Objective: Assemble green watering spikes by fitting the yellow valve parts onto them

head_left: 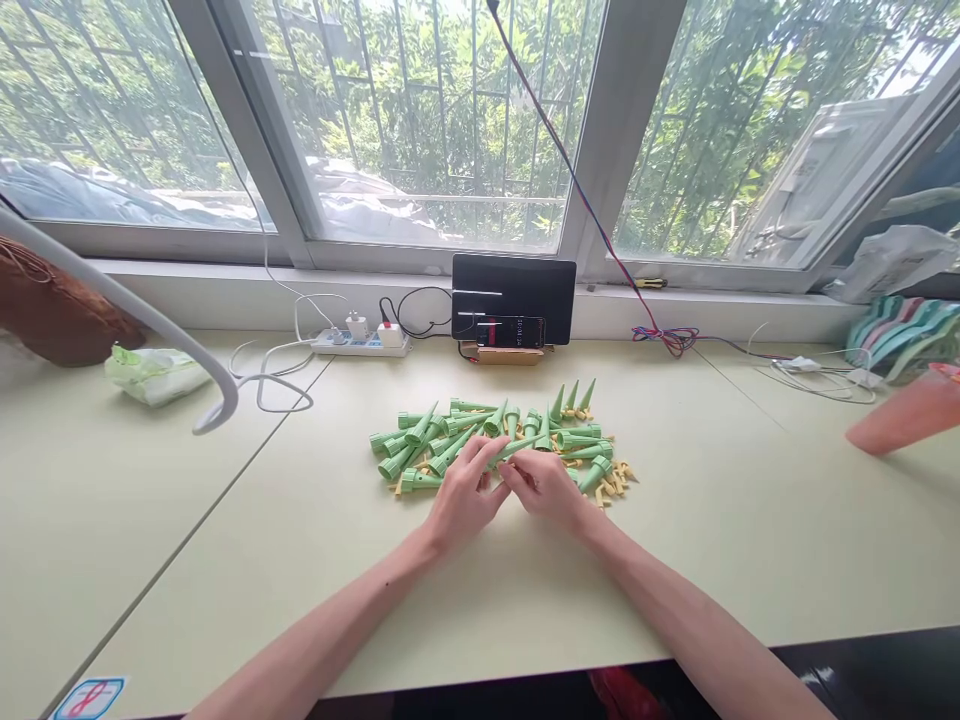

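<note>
My left hand (466, 488) is closed around a green plastic spike (517, 447), whose tapered end points right, over the back of my right fingers. My right hand (549, 486) meets it with thumb and fingers pinched together at the spike's wide end; whatever they grip there is too small and covered to make out. Around and behind both hands lies a pile of similar green cone-shaped spikes (411, 437) with ribbed caps. Small yellow plastic pieces (616, 482) are scattered to the right of the pile and under it. At the back right, three spikes (573, 396) stand point up.
Behind the pile, a phone (517, 331) leans on a black tablet-like panel (514, 285). A power strip (360, 343) with cables sits at back left. A white curved tube (217, 395) reaches in from the left. A reddish cup-like object (904, 410) lies at right.
</note>
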{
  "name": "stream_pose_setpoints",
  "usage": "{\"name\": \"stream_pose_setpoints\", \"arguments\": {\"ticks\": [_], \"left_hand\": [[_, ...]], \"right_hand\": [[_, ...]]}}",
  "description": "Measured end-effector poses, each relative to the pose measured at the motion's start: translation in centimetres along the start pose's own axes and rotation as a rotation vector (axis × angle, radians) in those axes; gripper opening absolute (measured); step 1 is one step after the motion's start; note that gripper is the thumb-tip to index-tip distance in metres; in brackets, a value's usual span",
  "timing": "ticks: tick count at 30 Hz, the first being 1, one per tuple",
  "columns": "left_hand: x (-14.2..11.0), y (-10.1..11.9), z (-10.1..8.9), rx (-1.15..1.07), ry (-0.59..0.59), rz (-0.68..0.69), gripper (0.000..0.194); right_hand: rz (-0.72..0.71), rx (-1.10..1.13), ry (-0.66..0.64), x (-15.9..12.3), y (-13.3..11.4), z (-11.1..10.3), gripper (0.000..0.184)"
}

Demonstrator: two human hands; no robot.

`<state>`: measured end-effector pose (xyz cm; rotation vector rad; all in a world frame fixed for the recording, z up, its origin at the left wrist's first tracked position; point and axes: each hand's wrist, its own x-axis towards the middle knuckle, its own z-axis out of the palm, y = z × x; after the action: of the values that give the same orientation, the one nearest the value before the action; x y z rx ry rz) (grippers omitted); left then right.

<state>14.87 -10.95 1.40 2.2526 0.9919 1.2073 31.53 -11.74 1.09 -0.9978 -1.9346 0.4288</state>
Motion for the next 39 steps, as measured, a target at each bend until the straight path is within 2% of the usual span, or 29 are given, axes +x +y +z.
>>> {"name": "stream_pose_setpoints", "arguments": {"ticks": [8, 18, 39], "left_hand": [[0.07, 0.27, -0.16, 0.058, -0.024, -0.014, 0.040], [0.07, 0.69, -0.31, 0.076, -0.063, -0.076, 0.042], [-0.19, 0.35, -0.01, 0.001, -0.103, -0.107, 0.032]], "right_hand": [[-0.010, 0.003, -0.020, 0.11, -0.11, -0.06, 0.038], [-0.034, -0.098, -0.018, -0.19, 0.22, 0.22, 0.039], [0.034, 0.001, -0.035, -0.05, -0.59, 0.03, 0.041]]}}
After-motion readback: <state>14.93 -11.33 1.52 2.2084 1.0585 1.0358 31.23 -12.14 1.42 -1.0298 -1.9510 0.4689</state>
